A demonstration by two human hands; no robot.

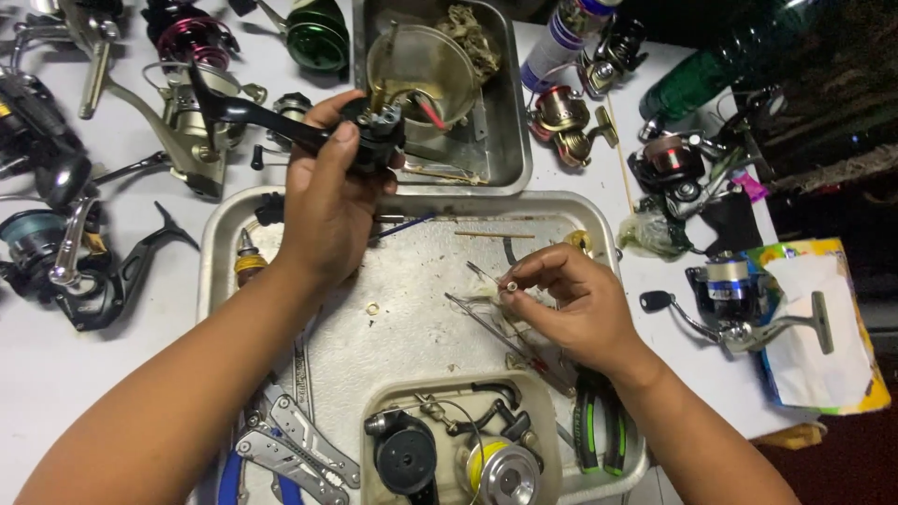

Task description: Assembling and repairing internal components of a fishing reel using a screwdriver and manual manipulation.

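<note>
My left hand (329, 192) grips a black fishing reel body (379, 136) with its long black arm (245, 110) sticking out to the left, held above the far edge of a worn metal tray (402, 327). My right hand (571, 299) hovers over the tray's right side and pinches a tiny silvery part (511, 282) between thumb and forefinger. Thin tweezers (486, 323) lie on the tray just below that hand.
A second steel tray (510, 140) behind holds a clear cup (421, 70). A beige tub (458, 449) of reel parts sits at the front, beside folding pliers (290, 449) and green-handled pliers (599, 430). Several spinning reels ring the table; a green bottle (711, 70) stands back right.
</note>
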